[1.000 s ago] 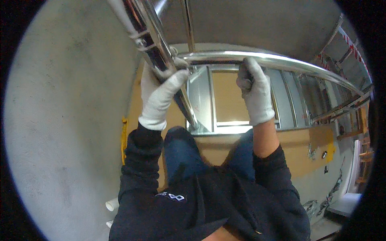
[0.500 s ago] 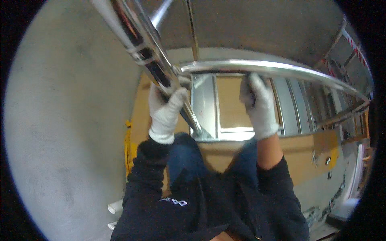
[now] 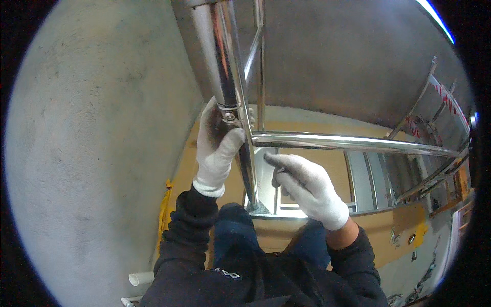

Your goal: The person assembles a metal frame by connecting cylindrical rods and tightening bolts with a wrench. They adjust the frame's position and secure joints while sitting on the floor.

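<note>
The left hand's fingers wrap the steel upright just below its joint, near the concrete wall. The right hand's fingers are partly bent, the index stretched toward the upright; I cannot tell whether they hold anything. A horizontal rail crosses just beyond them. Brown sheeting lies below, a white pipe lower left.
</note>
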{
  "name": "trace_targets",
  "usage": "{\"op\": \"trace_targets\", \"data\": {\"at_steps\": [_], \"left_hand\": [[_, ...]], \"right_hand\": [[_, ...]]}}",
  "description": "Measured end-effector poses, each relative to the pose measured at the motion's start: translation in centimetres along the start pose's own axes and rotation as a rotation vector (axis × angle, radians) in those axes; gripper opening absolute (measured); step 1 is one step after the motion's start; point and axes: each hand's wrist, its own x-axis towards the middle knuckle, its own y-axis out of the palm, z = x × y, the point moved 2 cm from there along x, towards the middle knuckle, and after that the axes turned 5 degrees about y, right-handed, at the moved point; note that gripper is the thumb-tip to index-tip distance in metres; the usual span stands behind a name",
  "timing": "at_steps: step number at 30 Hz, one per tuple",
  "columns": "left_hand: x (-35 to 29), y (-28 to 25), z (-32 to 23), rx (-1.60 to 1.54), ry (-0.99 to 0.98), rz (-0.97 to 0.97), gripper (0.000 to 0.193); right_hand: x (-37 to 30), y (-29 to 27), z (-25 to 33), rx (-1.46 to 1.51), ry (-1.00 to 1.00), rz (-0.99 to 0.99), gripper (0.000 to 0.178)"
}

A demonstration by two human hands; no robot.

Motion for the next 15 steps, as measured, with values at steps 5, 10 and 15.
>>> {"op": "trace_targets", "data": {"at_steps": [5, 10, 15], "left_hand": [[2.7, 1.3, -2.3, -0.048, -0.15, 0.156, 0.076], [3.9, 1.1, -1.8, -0.1, -0.183, 0.261, 0.072], [3.9, 1.0, -1.9, -0.104, -0.181, 0.239, 0.079]], "right_hand": [[2.1, -0.5, 3.1, -0.334, -0.379, -0.08, 0.03], [3.4, -0.4, 5.3, -0.361, -0.257, -0.214, 0.02], [4.3, -0.2, 7.0, -0.641, -0.4, -0.28, 0.023]]}}
